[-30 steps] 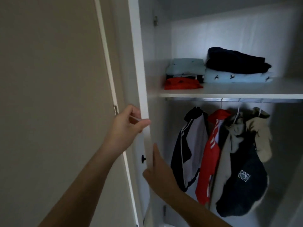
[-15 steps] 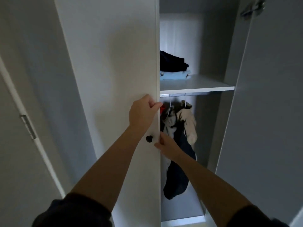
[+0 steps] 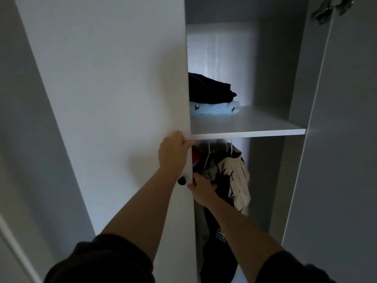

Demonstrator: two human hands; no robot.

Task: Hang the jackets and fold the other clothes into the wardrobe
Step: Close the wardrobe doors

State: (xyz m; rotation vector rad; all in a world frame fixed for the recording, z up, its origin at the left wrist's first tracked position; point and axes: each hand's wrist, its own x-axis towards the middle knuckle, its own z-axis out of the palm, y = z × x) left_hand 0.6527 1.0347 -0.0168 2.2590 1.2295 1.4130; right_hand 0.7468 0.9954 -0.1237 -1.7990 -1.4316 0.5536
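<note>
The white left wardrobe door [image 3: 126, 88] stands partly swung across the opening. My left hand [image 3: 173, 153] grips its right edge, fingers curled round it, just under shelf height. My right hand [image 3: 201, 187] holds the same edge lower down, beside the black knob [image 3: 181, 181]. Behind the door, hanging jackets [image 3: 232, 176] show on white hangers: a beige one, a dark navy one, a bit of red. On the shelf [image 3: 255, 124] lies a folded dark garment [image 3: 210, 88] on top of a folded light blue one [image 3: 216, 108].
The right wardrobe door [image 3: 344, 139] stands open at the right, with a metal hinge [image 3: 330, 8] near its top. A grey wall surface fills the left side. The gap between the two doors is narrow.
The left door has swung from wide open to partly across the opening, hiding the left pile of folded clothes and the leftmost jackets. Both hands stayed on its edge.
</note>
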